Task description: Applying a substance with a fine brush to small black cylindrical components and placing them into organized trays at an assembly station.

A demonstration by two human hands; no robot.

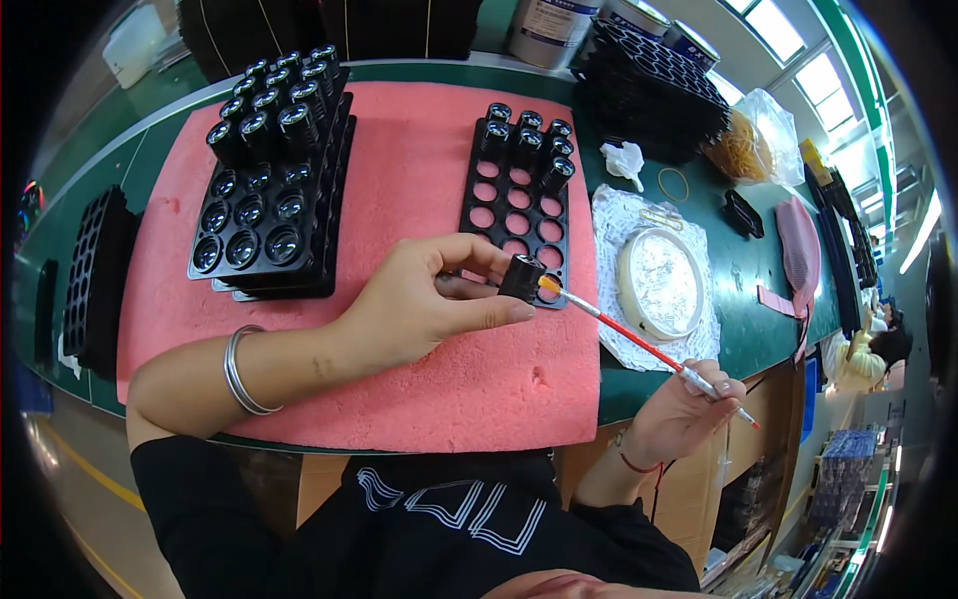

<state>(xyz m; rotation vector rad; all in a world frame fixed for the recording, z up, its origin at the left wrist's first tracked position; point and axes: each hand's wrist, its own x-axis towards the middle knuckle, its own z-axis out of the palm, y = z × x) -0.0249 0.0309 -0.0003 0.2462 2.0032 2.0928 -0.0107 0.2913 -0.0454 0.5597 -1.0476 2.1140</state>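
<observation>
Between thumb and fingers, my left hand [409, 299] grips a small black cylinder [521, 279] with a glossy end, tilted above the pink foam mat [429, 399]. My right hand [684, 414] pinches a thin paintbrush [639, 342] by its pale grip; its red shaft slants up to the left. The orange bristles meet the side of the cylinder or lie right beside it; I cannot tell which. Just beyond my left hand lies a black tray [516, 245] with round holes, several black cylinders [528, 140] standing at its far end.
Stacked black trays [264, 240] filled with lens-topped cylinders stand at the left. Right of the mat, a round shallow dish [662, 285] sits on crumpled white wrapping, near a crumpled tissue [624, 163]. Behind are stacked black trays [649, 95], a bag of rubber bands [753, 140] and metal cans [552, 30].
</observation>
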